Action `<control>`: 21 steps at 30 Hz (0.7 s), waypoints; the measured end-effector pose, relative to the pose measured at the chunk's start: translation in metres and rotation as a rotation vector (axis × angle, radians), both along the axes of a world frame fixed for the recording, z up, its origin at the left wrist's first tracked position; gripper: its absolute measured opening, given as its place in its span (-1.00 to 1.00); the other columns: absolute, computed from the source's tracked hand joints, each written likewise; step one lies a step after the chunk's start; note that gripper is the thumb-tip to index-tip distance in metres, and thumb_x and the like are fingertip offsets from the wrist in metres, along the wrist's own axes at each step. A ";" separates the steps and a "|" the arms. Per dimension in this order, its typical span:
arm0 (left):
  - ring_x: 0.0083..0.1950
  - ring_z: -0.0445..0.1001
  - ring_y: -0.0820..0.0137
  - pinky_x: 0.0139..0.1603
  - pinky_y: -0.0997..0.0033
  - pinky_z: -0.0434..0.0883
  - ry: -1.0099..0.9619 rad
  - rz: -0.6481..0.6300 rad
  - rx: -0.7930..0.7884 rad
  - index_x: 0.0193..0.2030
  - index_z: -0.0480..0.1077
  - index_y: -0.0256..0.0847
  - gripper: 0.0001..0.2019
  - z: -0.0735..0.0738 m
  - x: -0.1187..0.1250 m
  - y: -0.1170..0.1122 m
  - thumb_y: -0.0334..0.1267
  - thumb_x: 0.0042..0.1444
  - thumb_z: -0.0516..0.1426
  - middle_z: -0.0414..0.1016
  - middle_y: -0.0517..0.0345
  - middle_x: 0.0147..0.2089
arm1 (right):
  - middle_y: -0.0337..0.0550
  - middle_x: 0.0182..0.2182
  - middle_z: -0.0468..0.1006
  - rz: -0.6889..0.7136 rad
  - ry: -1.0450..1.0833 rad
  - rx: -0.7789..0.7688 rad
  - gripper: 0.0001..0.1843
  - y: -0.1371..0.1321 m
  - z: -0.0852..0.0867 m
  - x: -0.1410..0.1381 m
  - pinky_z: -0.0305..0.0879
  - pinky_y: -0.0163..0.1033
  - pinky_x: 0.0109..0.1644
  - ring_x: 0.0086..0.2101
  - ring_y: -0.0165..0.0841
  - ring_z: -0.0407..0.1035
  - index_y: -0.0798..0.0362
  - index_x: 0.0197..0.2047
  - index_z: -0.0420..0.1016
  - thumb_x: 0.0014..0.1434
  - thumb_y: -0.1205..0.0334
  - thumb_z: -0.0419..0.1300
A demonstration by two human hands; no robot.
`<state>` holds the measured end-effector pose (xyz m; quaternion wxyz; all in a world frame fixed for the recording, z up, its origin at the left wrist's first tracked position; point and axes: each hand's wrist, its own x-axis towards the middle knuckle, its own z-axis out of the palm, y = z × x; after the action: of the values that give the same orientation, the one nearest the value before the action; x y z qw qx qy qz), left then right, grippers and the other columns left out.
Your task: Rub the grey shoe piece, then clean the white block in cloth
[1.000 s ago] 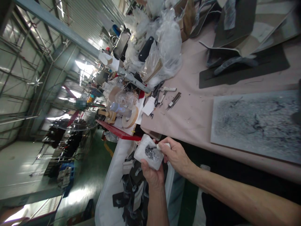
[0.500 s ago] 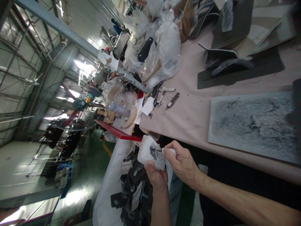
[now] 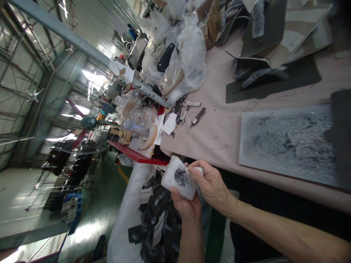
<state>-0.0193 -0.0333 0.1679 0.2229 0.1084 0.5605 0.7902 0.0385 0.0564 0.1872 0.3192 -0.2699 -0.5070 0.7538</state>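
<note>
Before the near corner of the table [image 3: 216, 146], a white block [image 3: 170, 177] is held in the air by the left hand [image 3: 189, 210]. It is gripped from below: the thumb is pressed on its front side, and the other fingers are mostly hidden behind it. On the face of the block a dark patch [image 3: 181, 178] is seen. By the right hand [image 3: 214, 184] a small tool [image 3: 199, 170] is held; its pale handle is pinched between the thumb and the bent fingers, and its dark tip is pointed over the patch. Whether the block is touched by the tip cannot be told.

Under the hands, dark pieces [image 3: 161, 233] are heaped in a white bin [image 3: 122, 219]. On the table, at the right, a grey board [image 3: 287, 146] is laid, marked with dark streaks. Past the corner, some thin tools [image 3: 197, 117] are placed near a white paper [image 3: 170, 123]. Beside them, a tape roll [image 3: 148, 137] and a clear bottle [image 3: 133, 126] are set close together. Farther, dark panels [image 3: 271, 86] and plastic bags [image 3: 192, 51] are piled. Behind, at the left, a large fan [image 3: 88, 122] is seen.
</note>
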 end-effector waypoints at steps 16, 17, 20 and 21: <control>0.17 0.49 0.09 0.17 0.19 0.47 -0.054 0.037 0.085 0.12 0.47 -0.10 -0.34 0.011 0.005 0.012 0.32 0.03 0.23 0.55 0.01 0.10 | -0.17 -0.38 0.56 -0.110 0.051 0.323 -0.78 -0.001 -0.004 0.002 0.30 -0.33 -0.36 -0.45 -0.39 0.42 0.06 -0.14 0.45 0.36 0.11 0.08; 0.17 0.49 0.09 0.18 0.19 0.47 -0.060 0.035 0.090 0.13 0.46 -0.10 -0.33 0.011 0.006 0.012 0.32 0.02 0.23 0.54 0.01 0.10 | -0.15 -0.35 0.57 -0.135 0.055 0.365 -0.79 -0.001 -0.005 0.002 0.32 -0.32 -0.33 -0.42 -0.38 0.44 0.06 -0.12 0.45 0.37 0.13 0.07; 0.15 0.51 0.08 0.16 0.20 0.48 -0.069 0.051 0.090 0.17 0.44 -0.10 -0.29 0.011 0.006 0.014 0.31 0.00 0.25 0.54 -0.02 0.10 | -0.08 -0.25 0.60 -0.138 0.064 0.494 -0.79 0.004 -0.003 0.003 0.34 -0.31 -0.26 -0.34 -0.36 0.49 0.06 -0.10 0.46 0.37 0.17 0.05; 0.14 0.52 0.07 0.15 0.19 0.49 -0.068 0.055 0.079 0.19 0.43 -0.11 -0.28 0.011 0.005 0.014 0.30 -0.01 0.25 0.54 -0.04 0.10 | -0.09 -0.26 0.60 -0.099 0.053 0.529 -0.79 0.007 -0.002 0.004 0.33 -0.30 -0.26 -0.34 -0.35 0.49 0.06 -0.12 0.46 0.37 0.18 0.04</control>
<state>-0.0144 -0.0194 0.1793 0.2154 0.0746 0.5237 0.8209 0.0421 0.0637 0.1849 0.4283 -0.1819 -0.6641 0.5852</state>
